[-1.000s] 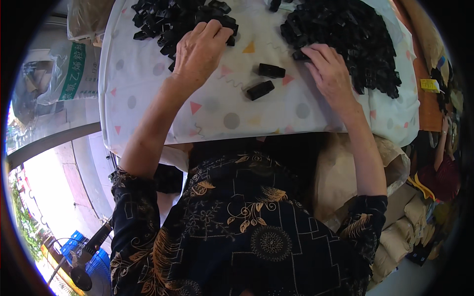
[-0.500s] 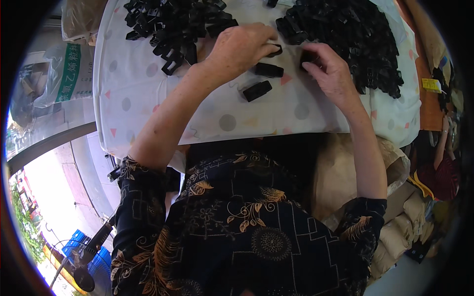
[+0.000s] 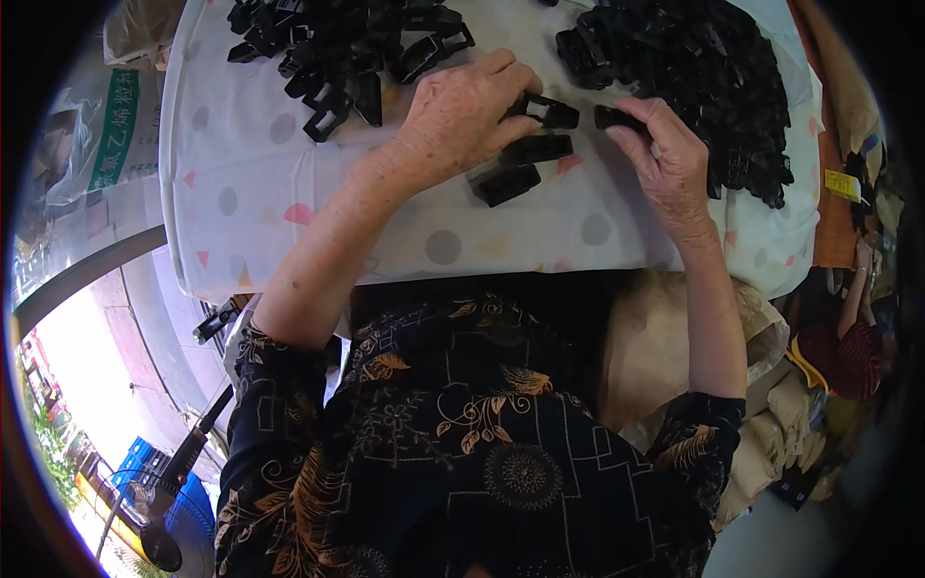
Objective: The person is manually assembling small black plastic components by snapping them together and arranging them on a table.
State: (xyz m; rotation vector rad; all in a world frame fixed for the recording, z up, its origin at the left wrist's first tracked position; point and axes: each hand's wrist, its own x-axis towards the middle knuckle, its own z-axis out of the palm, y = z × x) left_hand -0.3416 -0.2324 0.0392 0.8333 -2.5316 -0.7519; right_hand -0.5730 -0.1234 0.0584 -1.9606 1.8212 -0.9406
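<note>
Just black buckle pieces between both hands.

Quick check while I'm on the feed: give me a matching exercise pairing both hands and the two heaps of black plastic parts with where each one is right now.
Things:
1. left hand
2. right hand
3. left heap
4. right heap

Places:
A. far right of the dotted cloth
B. pinching a black piece at the heap's edge
C. far left of the cloth
D. on a black buckle piece mid-cloth

Pairs: 1-D, 2-B, 3-C, 4-A
</note>
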